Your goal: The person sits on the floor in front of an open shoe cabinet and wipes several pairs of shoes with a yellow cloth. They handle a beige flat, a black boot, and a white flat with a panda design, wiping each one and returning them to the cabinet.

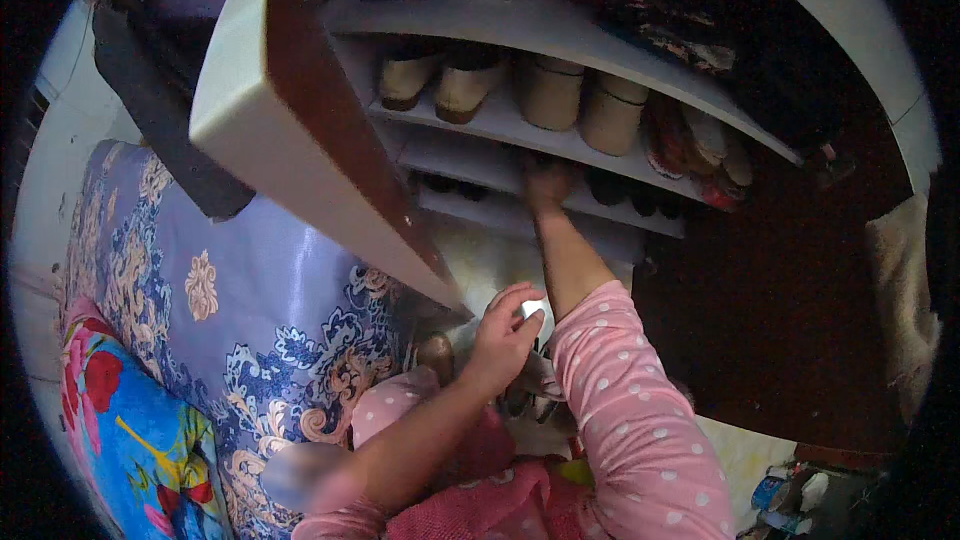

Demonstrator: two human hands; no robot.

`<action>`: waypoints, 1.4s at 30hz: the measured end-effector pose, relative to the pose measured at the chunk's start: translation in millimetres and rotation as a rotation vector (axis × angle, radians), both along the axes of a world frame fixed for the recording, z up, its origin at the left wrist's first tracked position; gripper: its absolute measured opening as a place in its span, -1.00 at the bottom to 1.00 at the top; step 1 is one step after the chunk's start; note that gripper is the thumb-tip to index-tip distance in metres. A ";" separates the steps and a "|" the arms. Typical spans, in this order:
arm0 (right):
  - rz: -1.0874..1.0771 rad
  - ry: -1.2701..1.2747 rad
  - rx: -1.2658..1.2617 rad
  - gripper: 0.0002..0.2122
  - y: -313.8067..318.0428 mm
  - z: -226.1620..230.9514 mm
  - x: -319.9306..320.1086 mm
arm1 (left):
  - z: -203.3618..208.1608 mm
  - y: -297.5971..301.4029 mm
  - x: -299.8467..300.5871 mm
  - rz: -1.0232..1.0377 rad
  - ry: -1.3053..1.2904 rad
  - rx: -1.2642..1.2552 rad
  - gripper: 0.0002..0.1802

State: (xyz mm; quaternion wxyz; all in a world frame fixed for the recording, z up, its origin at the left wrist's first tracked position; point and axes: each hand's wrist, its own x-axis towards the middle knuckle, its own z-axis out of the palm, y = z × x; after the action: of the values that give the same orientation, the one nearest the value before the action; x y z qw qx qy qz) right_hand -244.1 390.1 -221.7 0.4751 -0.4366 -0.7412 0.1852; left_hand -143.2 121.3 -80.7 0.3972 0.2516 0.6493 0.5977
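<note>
The right hand (547, 185) is extended far into a lower shelf (600, 215) of the shoe cabinet, among dark shoes (620, 195); its closure cannot be told; the left hand (505, 335) is curled near the cabinet door (300, 130), apparently around a small pale object (532, 309).

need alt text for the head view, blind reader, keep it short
A person's right hand reaches into a lower shelf of an open shoe cabinet, while the left hand holds a small white object near the cabinet door. Tan shoes line the shelf above; a blue floral cloth lies to the left.
</note>
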 end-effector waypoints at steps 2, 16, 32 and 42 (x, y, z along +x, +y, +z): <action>-0.067 -0.160 -0.113 -0.28 6.8 -10.3 4.5 | 10.4 -1.5 -3.0 -0.019 0.018 0.004 -0.71; 0.147 -0.317 -0.329 -0.41 10.8 -30.6 91.1 | 20.3 0.3 -14.0 0.136 0.075 0.057 -0.75; 0.126 0.106 -0.467 -0.64 29.1 40.7 67.7 | 3.3 9.8 -11.4 0.150 0.024 0.065 -0.75; 0.278 1.795 -1.144 -0.69 54.0 19.8 46.2 | -3.8 13.1 -14.0 0.127 0.140 0.047 -0.75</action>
State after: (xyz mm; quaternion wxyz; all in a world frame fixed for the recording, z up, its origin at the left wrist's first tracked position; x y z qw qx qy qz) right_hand -197.9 444.1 -201.9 0.5457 -0.2105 0.0326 0.8104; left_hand -157.2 134.4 -84.6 0.3059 0.2602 0.6761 0.6177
